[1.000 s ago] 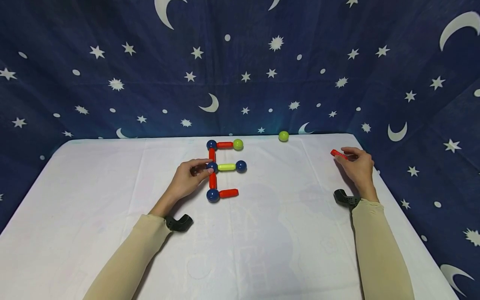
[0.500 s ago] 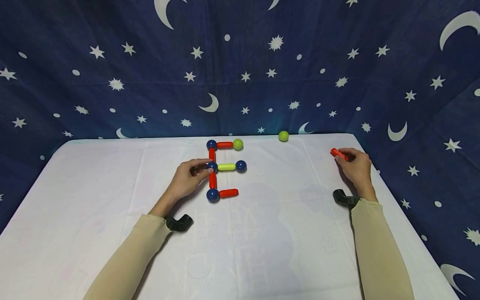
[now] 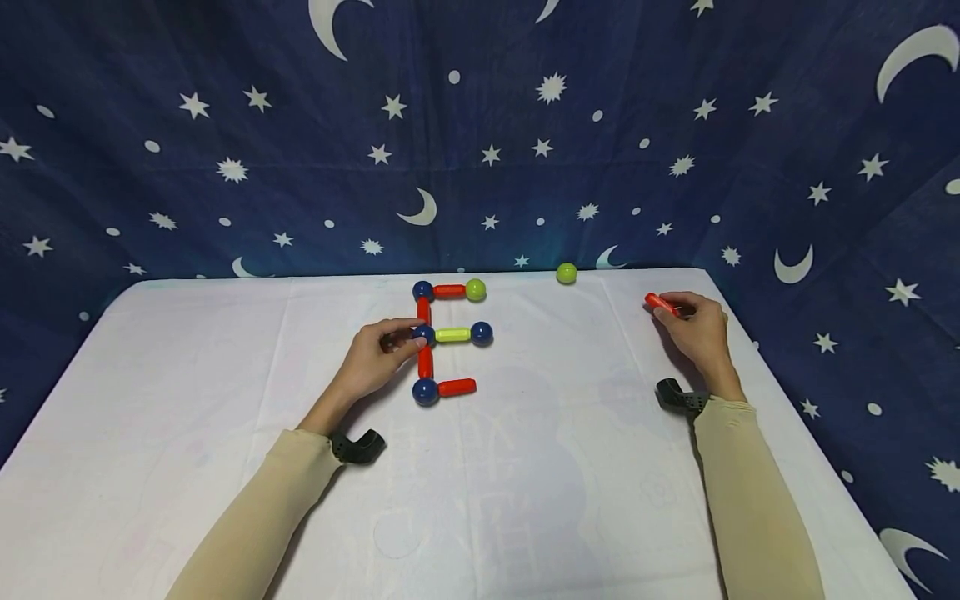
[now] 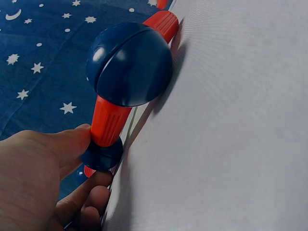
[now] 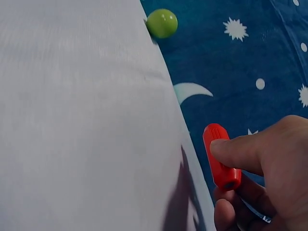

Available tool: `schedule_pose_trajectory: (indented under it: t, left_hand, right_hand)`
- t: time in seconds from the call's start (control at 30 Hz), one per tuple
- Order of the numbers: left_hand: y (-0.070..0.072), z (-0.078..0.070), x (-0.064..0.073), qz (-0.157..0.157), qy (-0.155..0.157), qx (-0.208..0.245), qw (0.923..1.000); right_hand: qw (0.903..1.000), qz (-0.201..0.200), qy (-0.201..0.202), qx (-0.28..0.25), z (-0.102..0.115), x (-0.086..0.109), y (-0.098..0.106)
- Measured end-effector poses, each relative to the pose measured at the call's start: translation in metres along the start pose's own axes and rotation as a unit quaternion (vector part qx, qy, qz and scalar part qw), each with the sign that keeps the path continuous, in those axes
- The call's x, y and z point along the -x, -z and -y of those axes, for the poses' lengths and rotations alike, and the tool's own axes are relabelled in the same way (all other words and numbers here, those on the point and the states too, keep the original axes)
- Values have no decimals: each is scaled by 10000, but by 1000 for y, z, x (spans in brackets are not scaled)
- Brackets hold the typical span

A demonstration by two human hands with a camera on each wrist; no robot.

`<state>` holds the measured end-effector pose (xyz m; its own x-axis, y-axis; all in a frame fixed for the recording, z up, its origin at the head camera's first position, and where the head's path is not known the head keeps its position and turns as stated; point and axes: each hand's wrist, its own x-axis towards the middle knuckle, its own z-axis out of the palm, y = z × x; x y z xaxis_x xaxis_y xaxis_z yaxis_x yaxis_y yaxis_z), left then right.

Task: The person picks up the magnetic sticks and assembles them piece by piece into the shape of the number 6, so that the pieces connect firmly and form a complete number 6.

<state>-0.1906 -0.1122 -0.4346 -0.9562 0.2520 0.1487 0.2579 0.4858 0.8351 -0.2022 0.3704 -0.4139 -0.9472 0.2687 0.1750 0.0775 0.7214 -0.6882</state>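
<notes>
My left hand (image 3: 371, 357) pinches the middle dark blue ball (image 3: 427, 334) of an E-shaped figure of magnetic rods and balls lying on the table. Red rods make its spine and its top and bottom arms; a yellow-green rod (image 3: 453, 335) forms the middle arm, ending in a blue ball (image 3: 482, 334). The top arm ends in a green ball (image 3: 476, 289), while the bottom red rod (image 3: 457, 387) has a bare end. Between thumb and fingers, my right hand (image 3: 701, 332) holds another red rod (image 5: 215, 133) over the table's right side, casting a shadow.
A loose green ball (image 3: 566, 273) sits at the table's back edge, between the figure and my right hand. Behind the white-covered table (image 3: 555, 467) hangs a dark blue cloth (image 3: 300, 150) with moons and stars, which also runs along the right side.
My right hand has moved a little to the left with the red rod in its grip. My left hand has stayed in place on the middle blue ball.
</notes>
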Motion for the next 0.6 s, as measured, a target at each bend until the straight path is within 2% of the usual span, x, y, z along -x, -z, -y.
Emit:
schedule_pose_trajectory:
  t: [0.6]
  left_hand:
    - [0, 0, 0, 14, 23, 18, 10000]
  right_hand:
    - [9972, 50, 711, -208, 21, 2, -9]
